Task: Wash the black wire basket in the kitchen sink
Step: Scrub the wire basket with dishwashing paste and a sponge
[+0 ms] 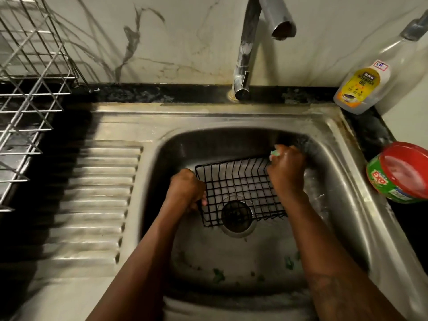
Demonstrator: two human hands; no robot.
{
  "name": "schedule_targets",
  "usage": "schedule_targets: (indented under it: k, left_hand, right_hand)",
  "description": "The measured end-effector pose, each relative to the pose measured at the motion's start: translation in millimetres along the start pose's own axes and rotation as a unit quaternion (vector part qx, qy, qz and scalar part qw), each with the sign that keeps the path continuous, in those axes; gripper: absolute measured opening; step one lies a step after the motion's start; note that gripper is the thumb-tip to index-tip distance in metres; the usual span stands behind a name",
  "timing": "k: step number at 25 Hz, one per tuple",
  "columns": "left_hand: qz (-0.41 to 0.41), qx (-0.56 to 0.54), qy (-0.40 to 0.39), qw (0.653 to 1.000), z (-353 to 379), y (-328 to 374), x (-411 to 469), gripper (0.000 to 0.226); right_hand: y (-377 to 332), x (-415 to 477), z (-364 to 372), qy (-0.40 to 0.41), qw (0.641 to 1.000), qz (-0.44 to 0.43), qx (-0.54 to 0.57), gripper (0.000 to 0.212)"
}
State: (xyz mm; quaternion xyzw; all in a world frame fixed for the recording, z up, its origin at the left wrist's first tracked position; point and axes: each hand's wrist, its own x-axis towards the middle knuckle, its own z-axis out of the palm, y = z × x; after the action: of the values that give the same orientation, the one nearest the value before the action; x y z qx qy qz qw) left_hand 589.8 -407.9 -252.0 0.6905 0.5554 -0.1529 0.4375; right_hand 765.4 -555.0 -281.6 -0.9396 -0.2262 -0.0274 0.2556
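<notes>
Red-lidded green tub (pixel 403 172) sits beside the steel sink (pixel 335 144) at its right rim. Left hand (pixel 186 189) grips the black wire basket (pixel 238 188) by its left edge; right hand (pixel 287 170) clutches a green scrubber (pixel 275 153) at its far-right corner.

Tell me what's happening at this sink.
A person is scrubbing a black wire basket inside the stainless steel sink, over the round drain. The left hand grips the basket's left edge. The right hand holds a small green scrubbing pad at the basket's far right corner. No water shows at the curved chrome tap. A yellow-labelled dishwash gel bottle stands on the counter, right.
</notes>
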Motion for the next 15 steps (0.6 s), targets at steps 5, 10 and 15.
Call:
schedule_targets:
  k: [5, 10, 15]
  left_hand:
    - [0.007, 0.015, -0.001, 1.000, 1, 0, 2, 0.025]
    - [-0.002, -0.014, 0.003, 1.000, 1, -2, 7, 0.022]
    - [-0.015, -0.050, -0.002, 0.999, 1, -1, 6, 0.022]
  right_hand:
    - [-87, -49, 20, -0.206, 0.966, -0.119, 0.106, 0.019]
    - [-85, -45, 20, -0.187, 0.966, -0.163, 0.068, 0.011]
    - [-8, 1, -6, -0.039, 0.999, 0.025, -0.009, 0.038]
